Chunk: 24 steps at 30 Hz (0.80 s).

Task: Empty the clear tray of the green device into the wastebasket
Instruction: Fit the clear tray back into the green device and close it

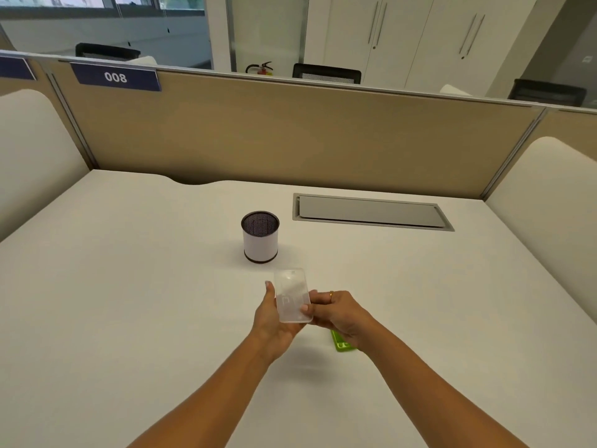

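Head view: both hands grip the clear tray (292, 295) above the white bench (129, 302). The left hand (269, 318) clasps its left edge, and the right hand (339, 310) pinches its right edge. The wastebasket (260, 237) stands upright just beyond the tray. The green device (342, 344) lies on the bench, partly hidden under the right hand.

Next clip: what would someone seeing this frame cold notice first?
Two bare hands meet low at centre, the left hand and right hand together holding a clear tray above the white desk. Just beyond it stands a small mesh wastebasket, upright and open-topped. A bright green device peeks out on the desk beneath the right wrist, the only strong colour nearby.
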### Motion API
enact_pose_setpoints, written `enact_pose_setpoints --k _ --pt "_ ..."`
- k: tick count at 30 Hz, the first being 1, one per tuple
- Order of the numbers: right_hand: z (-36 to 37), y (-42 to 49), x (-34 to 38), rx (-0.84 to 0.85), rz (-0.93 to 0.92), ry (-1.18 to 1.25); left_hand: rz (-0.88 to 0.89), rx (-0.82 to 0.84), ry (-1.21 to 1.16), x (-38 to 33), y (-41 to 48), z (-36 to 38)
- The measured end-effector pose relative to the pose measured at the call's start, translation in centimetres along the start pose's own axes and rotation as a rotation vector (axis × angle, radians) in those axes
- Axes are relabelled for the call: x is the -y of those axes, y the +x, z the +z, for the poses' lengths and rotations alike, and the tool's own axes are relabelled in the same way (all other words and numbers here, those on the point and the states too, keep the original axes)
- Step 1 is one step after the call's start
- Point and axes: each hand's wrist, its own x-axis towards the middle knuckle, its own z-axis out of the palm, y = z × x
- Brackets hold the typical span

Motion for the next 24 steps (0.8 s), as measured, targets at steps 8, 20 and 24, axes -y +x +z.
enact_pose_setpoints --k 8,20,24 --pt "-0.8 -2.2 -1.6 -0.175 -0.111 -0.163 0.013 0.007 -0.051 2.1 -0.8 0.0" --pt "-3.7 0.1 -4.8 -0.508 -0.048 -0.867 0.055 -0.065 -0.055 2.8 -0.6 -1.3" --pt "-3.8 0.8 -4.9 -0.490 0.006 -0.851 0.055 -0.071 -0.063 2.8 -0.4 -1.5"
